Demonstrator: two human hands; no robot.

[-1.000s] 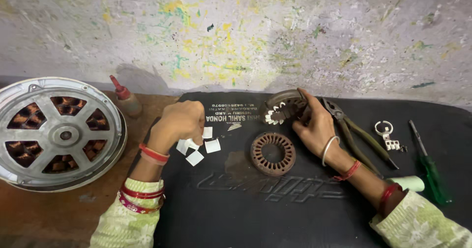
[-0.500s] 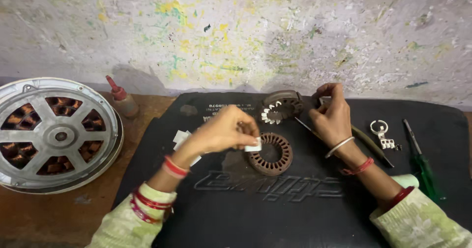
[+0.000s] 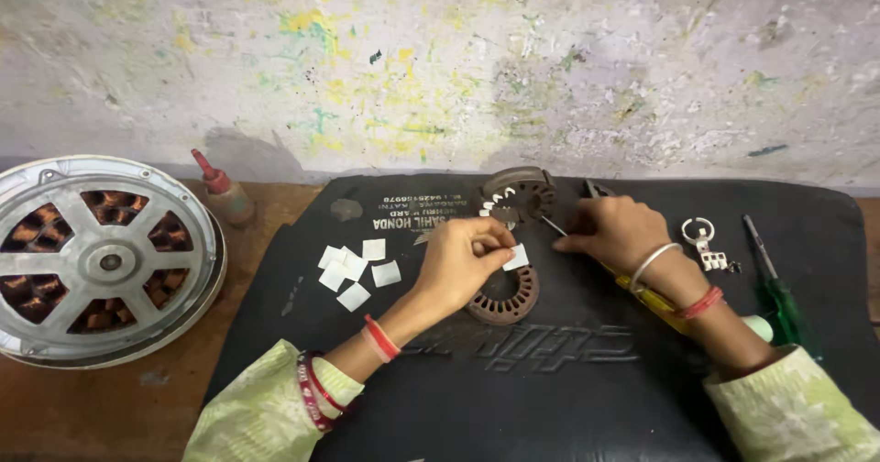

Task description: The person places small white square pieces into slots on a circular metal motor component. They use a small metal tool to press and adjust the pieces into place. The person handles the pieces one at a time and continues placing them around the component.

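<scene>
A block of small white printed lettering (image 3: 423, 208) stands on the black rubber mat (image 3: 550, 398), near the far edge of the mat and a little left of its middle; it is upside down in the head view. Larger raised lettering in the same black colour (image 3: 522, 341) runs across the middle of the mat, closer to its near edge. No package, sign or screen is in view.

On the black mat (image 3: 550, 407) lie 2 rusty toothed rings (image 3: 506, 302), 6 loose white paper squares (image 3: 353, 267) at centre left, and 1 more square (image 3: 517, 258) pinched in fingers. There are also 1 green-handled screwdriver (image 3: 775, 283), 1 metal key ring (image 3: 704, 239), 1 red-capped bottle (image 3: 223, 190) and 1 large motor wheel (image 3: 103, 258) at left.
</scene>
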